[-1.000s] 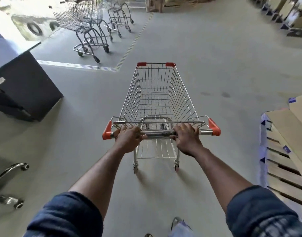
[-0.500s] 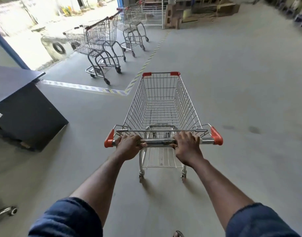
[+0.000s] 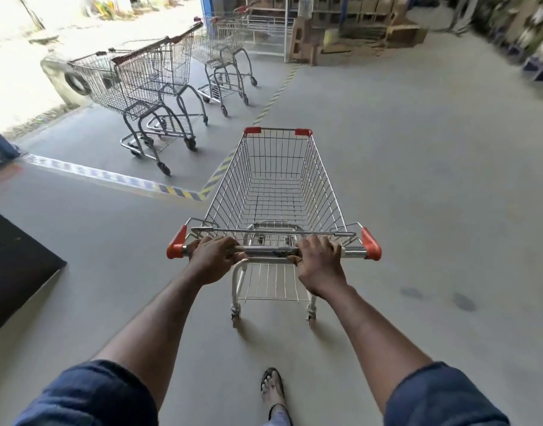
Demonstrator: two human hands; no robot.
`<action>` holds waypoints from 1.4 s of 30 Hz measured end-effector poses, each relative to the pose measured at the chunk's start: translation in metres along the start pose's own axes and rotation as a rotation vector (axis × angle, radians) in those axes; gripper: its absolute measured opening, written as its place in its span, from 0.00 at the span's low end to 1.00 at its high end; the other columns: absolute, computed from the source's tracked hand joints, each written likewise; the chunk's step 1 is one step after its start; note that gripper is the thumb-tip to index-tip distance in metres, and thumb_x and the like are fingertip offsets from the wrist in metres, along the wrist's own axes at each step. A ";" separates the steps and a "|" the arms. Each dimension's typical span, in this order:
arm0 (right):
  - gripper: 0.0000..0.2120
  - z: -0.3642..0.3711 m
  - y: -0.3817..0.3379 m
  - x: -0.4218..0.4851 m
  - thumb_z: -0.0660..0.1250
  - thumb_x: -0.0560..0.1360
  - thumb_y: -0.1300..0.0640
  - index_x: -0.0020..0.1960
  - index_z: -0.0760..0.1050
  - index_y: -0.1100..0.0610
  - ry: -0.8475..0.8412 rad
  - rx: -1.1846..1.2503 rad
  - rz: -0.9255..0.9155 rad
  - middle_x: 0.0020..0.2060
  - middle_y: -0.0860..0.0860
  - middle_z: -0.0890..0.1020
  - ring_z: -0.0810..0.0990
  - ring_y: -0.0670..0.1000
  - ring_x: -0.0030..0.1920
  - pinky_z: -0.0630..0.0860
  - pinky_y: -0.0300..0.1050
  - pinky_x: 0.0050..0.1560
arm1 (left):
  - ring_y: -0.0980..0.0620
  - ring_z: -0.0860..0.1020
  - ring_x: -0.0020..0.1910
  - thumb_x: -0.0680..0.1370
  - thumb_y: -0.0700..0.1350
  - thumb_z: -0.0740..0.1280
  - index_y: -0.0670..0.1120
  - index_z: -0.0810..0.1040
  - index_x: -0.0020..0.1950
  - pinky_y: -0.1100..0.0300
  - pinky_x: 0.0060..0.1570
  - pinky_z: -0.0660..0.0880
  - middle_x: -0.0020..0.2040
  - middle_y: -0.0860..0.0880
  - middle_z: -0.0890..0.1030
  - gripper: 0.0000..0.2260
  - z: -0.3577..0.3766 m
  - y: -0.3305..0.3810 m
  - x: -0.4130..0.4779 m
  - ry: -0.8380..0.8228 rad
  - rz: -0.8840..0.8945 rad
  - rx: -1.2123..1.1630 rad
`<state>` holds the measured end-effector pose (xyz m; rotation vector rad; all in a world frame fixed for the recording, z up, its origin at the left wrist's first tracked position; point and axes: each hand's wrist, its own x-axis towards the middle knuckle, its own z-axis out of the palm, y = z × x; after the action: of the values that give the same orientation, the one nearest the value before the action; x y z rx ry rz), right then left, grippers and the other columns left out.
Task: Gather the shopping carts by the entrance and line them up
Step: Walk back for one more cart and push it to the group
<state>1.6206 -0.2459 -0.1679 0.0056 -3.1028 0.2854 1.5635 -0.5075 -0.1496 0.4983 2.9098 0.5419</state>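
A person's left hand [image 3: 216, 258] and right hand [image 3: 318, 262] clasp the handlebar of a silver wire shopping cart with orange corner guards [image 3: 278, 129], apparently mid-delivery beside yellow-striped floor tape [image 3: 184, 192]. Next, likely, a left swing toward grey wire carts [image 3: 147, 84] parked at the entrance.

A silver wire shopping cart with orange-red corner caps and handle ends [image 3: 276, 192] stands upright on its wheels in the near middle of the scene. Its basket is empty and its narrow front points far. The left hand [image 3: 213, 259] and the right hand [image 3: 319, 262] grip its chrome handle bar, one toward each end. Far to the left, a pair of darker grey wire carts [image 3: 147, 78] stands overlapping, seemingly nested, both empty, one with a brown handle. Beyond them stands a farther grey wire cart with a red handle [image 3: 221, 47], upright and well apart from the near cart.
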 end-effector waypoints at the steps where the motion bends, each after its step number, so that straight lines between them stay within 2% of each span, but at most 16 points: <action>1: 0.14 -0.001 0.004 0.032 0.60 0.78 0.50 0.62 0.70 0.49 -0.006 0.005 0.009 0.58 0.51 0.72 0.68 0.57 0.61 0.58 0.54 0.57 | 0.50 0.70 0.55 0.79 0.58 0.65 0.54 0.78 0.57 0.54 0.51 0.63 0.54 0.54 0.78 0.11 -0.007 -0.006 0.036 -0.010 0.007 0.006; 4: 0.14 -0.004 0.020 0.122 0.59 0.80 0.46 0.62 0.69 0.49 -0.019 0.018 0.033 0.58 0.51 0.72 0.68 0.57 0.61 0.58 0.55 0.58 | 0.48 0.71 0.58 0.79 0.58 0.65 0.55 0.77 0.56 0.53 0.52 0.64 0.51 0.55 0.76 0.10 -0.022 -0.019 0.133 -0.039 0.023 0.016; 10: 0.18 -0.007 0.062 0.286 0.56 0.79 0.39 0.60 0.72 0.49 -0.011 0.024 0.047 0.57 0.50 0.74 0.70 0.56 0.59 0.61 0.55 0.60 | 0.46 0.72 0.56 0.77 0.60 0.66 0.57 0.77 0.53 0.46 0.60 0.68 0.52 0.54 0.78 0.10 -0.034 -0.039 0.310 -0.019 0.032 0.013; 12: 0.22 -0.010 0.080 0.339 0.51 0.78 0.37 0.59 0.73 0.49 0.002 0.030 0.054 0.56 0.50 0.75 0.70 0.56 0.58 0.61 0.55 0.59 | 0.46 0.73 0.56 0.77 0.62 0.66 0.58 0.77 0.53 0.46 0.61 0.68 0.52 0.54 0.79 0.11 -0.037 -0.042 0.371 -0.007 0.042 0.001; 14: 0.27 -0.015 0.100 0.396 0.44 0.74 0.38 0.60 0.73 0.49 0.012 0.039 0.061 0.56 0.50 0.75 0.70 0.56 0.58 0.61 0.54 0.59 | 0.46 0.73 0.55 0.76 0.64 0.65 0.59 0.78 0.54 0.46 0.60 0.68 0.52 0.55 0.80 0.13 -0.039 -0.044 0.434 0.022 0.071 -0.010; 17: 0.24 -0.017 0.134 0.488 0.46 0.73 0.41 0.59 0.73 0.50 0.052 0.028 0.052 0.55 0.50 0.75 0.71 0.57 0.58 0.60 0.54 0.57 | 0.46 0.73 0.56 0.76 0.63 0.66 0.58 0.78 0.57 0.49 0.58 0.68 0.55 0.56 0.81 0.13 -0.039 -0.042 0.529 0.082 0.085 -0.014; 19: 0.29 -0.019 0.158 0.550 0.42 0.70 0.40 0.59 0.73 0.50 0.068 0.033 0.043 0.56 0.50 0.75 0.71 0.57 0.58 0.61 0.54 0.58 | 0.46 0.73 0.56 0.76 0.63 0.66 0.58 0.77 0.57 0.49 0.58 0.68 0.55 0.57 0.80 0.14 -0.039 -0.037 0.592 0.113 0.073 -0.005; 24: 0.35 -0.037 0.219 0.697 0.39 0.66 0.41 0.62 0.74 0.49 0.016 0.052 0.050 0.58 0.50 0.76 0.70 0.57 0.61 0.61 0.55 0.63 | 0.49 0.75 0.56 0.71 0.72 0.54 0.61 0.72 0.55 0.44 0.61 0.68 0.53 0.58 0.79 0.22 -0.047 -0.031 0.750 0.040 0.040 -0.063; 28: 0.37 -0.046 0.256 0.803 0.38 0.65 0.40 0.63 0.74 0.50 0.007 0.027 0.030 0.58 0.50 0.76 0.70 0.56 0.61 0.60 0.54 0.63 | 0.48 0.74 0.56 0.70 0.74 0.53 0.60 0.73 0.56 0.44 0.62 0.68 0.53 0.57 0.79 0.25 -0.051 -0.032 0.859 0.057 0.027 -0.032; 30: 0.35 -0.044 0.273 0.856 0.39 0.67 0.40 0.62 0.74 0.49 0.001 0.029 0.019 0.57 0.50 0.75 0.70 0.57 0.61 0.60 0.54 0.63 | 0.48 0.74 0.56 0.71 0.74 0.53 0.59 0.74 0.55 0.44 0.62 0.68 0.54 0.57 0.80 0.25 -0.057 -0.034 0.910 0.052 0.037 -0.040; 32: 0.28 -0.039 0.287 0.909 0.43 0.71 0.42 0.60 0.73 0.50 0.005 0.015 0.011 0.56 0.51 0.75 0.70 0.57 0.60 0.60 0.54 0.61 | 0.48 0.73 0.57 0.72 0.72 0.57 0.60 0.74 0.55 0.45 0.63 0.67 0.55 0.57 0.80 0.21 -0.065 -0.040 0.965 0.034 0.044 -0.046; 35: 0.15 -0.027 0.306 0.995 0.54 0.76 0.44 0.56 0.72 0.51 0.060 -0.020 0.005 0.53 0.51 0.75 0.72 0.58 0.57 0.60 0.54 0.56 | 0.47 0.74 0.57 0.76 0.61 0.67 0.58 0.77 0.55 0.51 0.60 0.67 0.55 0.56 0.80 0.12 -0.079 -0.048 1.052 0.069 0.064 -0.039; 37: 0.19 -0.025 0.315 1.053 0.51 0.76 0.41 0.54 0.73 0.51 0.097 -0.021 0.008 0.51 0.51 0.75 0.72 0.58 0.54 0.61 0.54 0.54 | 0.47 0.74 0.55 0.77 0.56 0.70 0.54 0.79 0.55 0.56 0.53 0.63 0.54 0.55 0.81 0.09 -0.091 -0.051 1.112 0.096 0.076 -0.011; 39: 0.22 -0.026 0.325 1.111 0.48 0.76 0.40 0.54 0.73 0.51 0.109 -0.022 0.023 0.50 0.51 0.75 0.72 0.58 0.53 0.62 0.54 0.53 | 0.46 0.73 0.54 0.77 0.54 0.70 0.53 0.80 0.55 0.57 0.50 0.59 0.53 0.54 0.81 0.09 -0.102 -0.053 1.173 0.114 0.082 0.007; 42: 0.18 -0.027 0.345 1.195 0.54 0.78 0.39 0.55 0.72 0.50 0.120 -0.010 0.033 0.50 0.51 0.76 0.72 0.57 0.53 0.63 0.54 0.52 | 0.46 0.73 0.56 0.76 0.57 0.71 0.55 0.80 0.55 0.53 0.53 0.63 0.53 0.54 0.81 0.10 -0.114 -0.062 1.264 0.100 0.071 -0.008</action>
<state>0.4249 0.0971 -0.1734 -0.0613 -2.9875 0.2613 0.3402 -0.1627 -0.1631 0.5917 2.9921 0.6050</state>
